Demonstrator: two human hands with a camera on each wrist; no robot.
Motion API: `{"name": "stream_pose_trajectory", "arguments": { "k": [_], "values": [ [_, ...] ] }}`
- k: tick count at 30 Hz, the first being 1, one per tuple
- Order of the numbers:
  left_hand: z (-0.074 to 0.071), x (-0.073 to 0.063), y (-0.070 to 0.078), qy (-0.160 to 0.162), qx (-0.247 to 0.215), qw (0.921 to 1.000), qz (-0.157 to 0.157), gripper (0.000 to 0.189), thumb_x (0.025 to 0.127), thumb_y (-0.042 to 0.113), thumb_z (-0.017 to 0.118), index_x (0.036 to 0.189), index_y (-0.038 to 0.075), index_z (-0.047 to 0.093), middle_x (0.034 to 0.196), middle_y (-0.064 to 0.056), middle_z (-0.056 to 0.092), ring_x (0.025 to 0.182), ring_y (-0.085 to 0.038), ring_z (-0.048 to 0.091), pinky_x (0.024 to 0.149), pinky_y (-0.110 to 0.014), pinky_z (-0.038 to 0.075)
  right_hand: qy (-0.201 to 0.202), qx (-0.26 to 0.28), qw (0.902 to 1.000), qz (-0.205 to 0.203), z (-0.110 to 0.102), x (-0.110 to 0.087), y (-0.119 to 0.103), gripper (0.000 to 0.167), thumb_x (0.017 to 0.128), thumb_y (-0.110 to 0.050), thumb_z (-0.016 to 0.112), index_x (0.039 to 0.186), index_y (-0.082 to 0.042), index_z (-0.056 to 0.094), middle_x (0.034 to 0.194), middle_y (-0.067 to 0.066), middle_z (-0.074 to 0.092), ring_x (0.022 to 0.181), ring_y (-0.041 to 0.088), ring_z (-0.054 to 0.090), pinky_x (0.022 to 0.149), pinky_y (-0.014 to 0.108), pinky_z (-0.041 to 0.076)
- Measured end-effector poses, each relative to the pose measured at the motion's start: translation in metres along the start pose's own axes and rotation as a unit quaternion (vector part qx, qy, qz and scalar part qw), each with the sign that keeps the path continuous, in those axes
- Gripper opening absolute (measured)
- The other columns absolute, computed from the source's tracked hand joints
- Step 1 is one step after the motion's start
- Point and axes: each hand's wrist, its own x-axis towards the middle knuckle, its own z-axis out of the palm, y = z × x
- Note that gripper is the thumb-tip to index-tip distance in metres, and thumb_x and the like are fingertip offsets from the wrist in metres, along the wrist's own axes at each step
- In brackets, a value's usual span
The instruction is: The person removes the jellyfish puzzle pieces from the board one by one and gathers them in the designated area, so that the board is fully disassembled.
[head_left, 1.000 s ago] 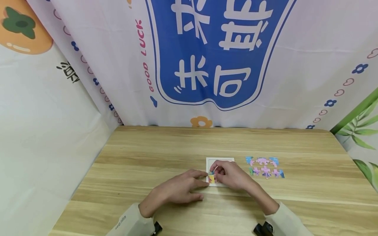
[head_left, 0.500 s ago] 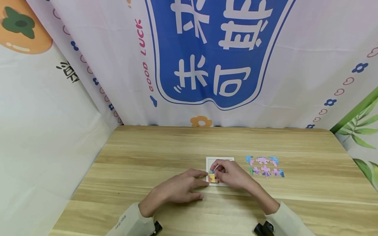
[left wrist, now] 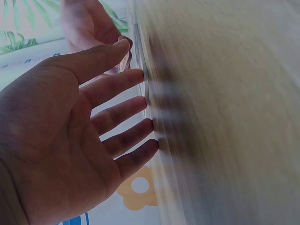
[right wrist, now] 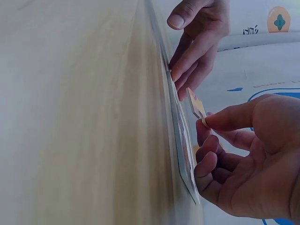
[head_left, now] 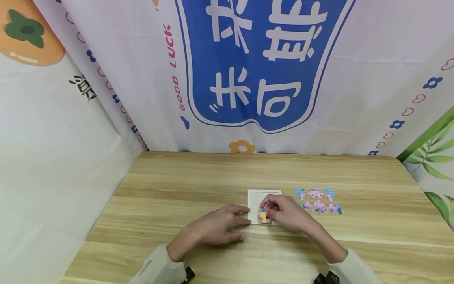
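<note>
On the wooden table lies a flat white puzzle board (head_left: 256,197) with a thin outlined border. My left hand (head_left: 218,225) is spread beside it, the fingertips right at its left edge. In the left wrist view, the fingers (left wrist: 123,113) are straight and apart. My right hand (head_left: 287,213) pinches a yellow, pink and blue jigsaw piece (head_left: 263,217) between thumb and forefinger, over the lower part of the board. The right wrist view shows that jigsaw piece (right wrist: 195,104) tilted and raised off the board, the other fingers curled in below. My right hand hides the board's right side.
Several pink, blue and green jigsaw pieces (head_left: 319,206) lie in two rows to the right of the board. Behind the table (head_left: 191,173) hangs a printed cloth (head_left: 305,138) with a large blue emblem.
My right hand has shifted right along the board with the jigsaw piece, uncovering the board's lower left corner. My left hand has stayed where it was.
</note>
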Motion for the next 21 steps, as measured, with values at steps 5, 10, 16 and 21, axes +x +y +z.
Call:
{"name": "stream_pose_trajectory", "arguments": {
  "k": [5,10,16,21],
  "values": [
    [0.001,0.001,-0.001,0.001,0.001,1.0000,0.002,0.046,0.104,0.038,0.072,0.146,0.021,0.068,0.167,-0.002,0.049,0.154,-0.022,0.046,0.124,-0.041,0.046,0.004,-0.004,1.0000,0.001,-0.005,-0.009,0.008,0.017,0.102,-0.003,0.058,0.111,-0.007,0.073,0.086,0.001,0.069,0.067,0.007,0.057,0.057,0.022,0.045],
    [0.002,0.001,-0.002,-0.003,0.000,1.0000,0.002,0.046,0.105,0.039,0.071,0.147,0.022,0.068,0.168,-0.001,0.048,0.155,-0.021,0.045,0.123,-0.040,0.046,0.002,0.002,1.0000,0.008,-0.012,-0.019,0.013,0.015,0.105,-0.006,0.059,0.112,-0.005,0.073,0.089,0.003,0.069,0.070,0.008,0.057,0.059,0.023,0.047],
    [0.002,0.000,-0.001,-0.007,0.001,1.0000,-0.002,0.047,0.105,0.039,0.071,0.148,0.022,0.067,0.168,-0.001,0.047,0.156,-0.021,0.044,0.124,-0.041,0.045,0.016,-0.011,0.9997,0.016,-0.022,-0.029,0.019,0.015,0.104,-0.007,0.062,0.114,-0.005,0.073,0.093,0.002,0.070,0.075,0.008,0.058,0.064,0.022,0.049],
    [0.001,-0.001,-0.001,-0.009,-0.004,0.9999,-0.008,0.046,0.105,0.038,0.071,0.148,0.022,0.066,0.169,0.000,0.046,0.156,-0.021,0.043,0.125,-0.041,0.045,0.023,-0.013,0.9995,0.019,-0.030,-0.038,0.026,0.018,0.103,-0.005,0.061,0.117,-0.002,0.072,0.095,0.002,0.071,0.078,0.008,0.060,0.068,0.022,0.052]
  ]
}}
